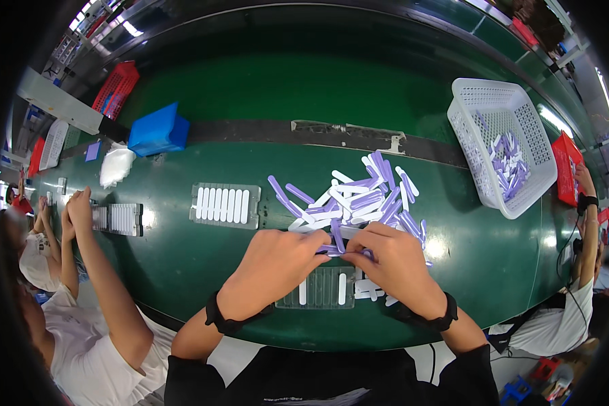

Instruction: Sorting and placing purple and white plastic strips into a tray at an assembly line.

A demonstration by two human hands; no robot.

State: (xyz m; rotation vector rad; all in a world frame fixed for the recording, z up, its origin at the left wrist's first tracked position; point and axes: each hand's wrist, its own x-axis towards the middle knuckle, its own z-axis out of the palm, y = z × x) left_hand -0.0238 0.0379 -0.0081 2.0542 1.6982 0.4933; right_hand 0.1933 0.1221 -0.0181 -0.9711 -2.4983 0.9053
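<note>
Beyond the black shirt, a purple strip is pinched between left hand and right hand, the strip pile spread just ahead.

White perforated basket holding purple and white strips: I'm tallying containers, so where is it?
In the head view, the white perforated basket is at upper right on the green table, between the loose purple and white strips and a red bin.

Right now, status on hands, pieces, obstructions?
Left hand and right hand at purple pieces, grip unclear. Near tray: two white strips showing. Loose white pieces beside its right end.
</note>
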